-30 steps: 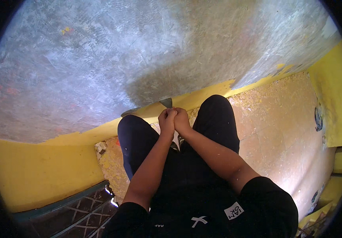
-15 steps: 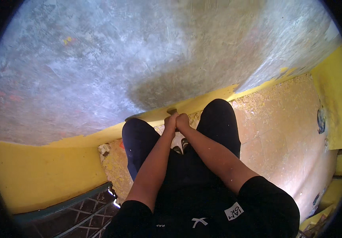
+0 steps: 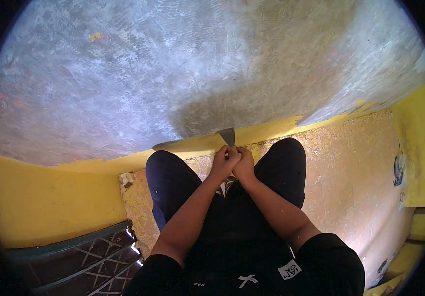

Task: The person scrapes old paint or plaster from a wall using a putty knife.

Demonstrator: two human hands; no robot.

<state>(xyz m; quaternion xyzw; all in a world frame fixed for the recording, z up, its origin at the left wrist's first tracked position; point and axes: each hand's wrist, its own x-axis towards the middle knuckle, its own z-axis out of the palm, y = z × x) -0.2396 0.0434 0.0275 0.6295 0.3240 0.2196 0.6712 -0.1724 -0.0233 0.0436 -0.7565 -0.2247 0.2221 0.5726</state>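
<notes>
Clasping the scraper [image 3: 228, 136] with left hand [image 3: 221, 162] and right hand [image 3: 244, 163] together, neither clearly nearer; pointing its long axis just before 12 o'clock, toward the wall [image 3: 138, 74].

Hands [image 3: 243, 165] hide the handle of the scraper [image 3: 228, 136], clothing [image 3: 237, 237] partly covers the shoes [image 3: 230, 184], the view's lower edge crops the lattice grille [image 3: 69, 245], and a dark item [image 3: 398, 171] near the floor's [image 3: 343, 172] right edge is indistinct.
</notes>
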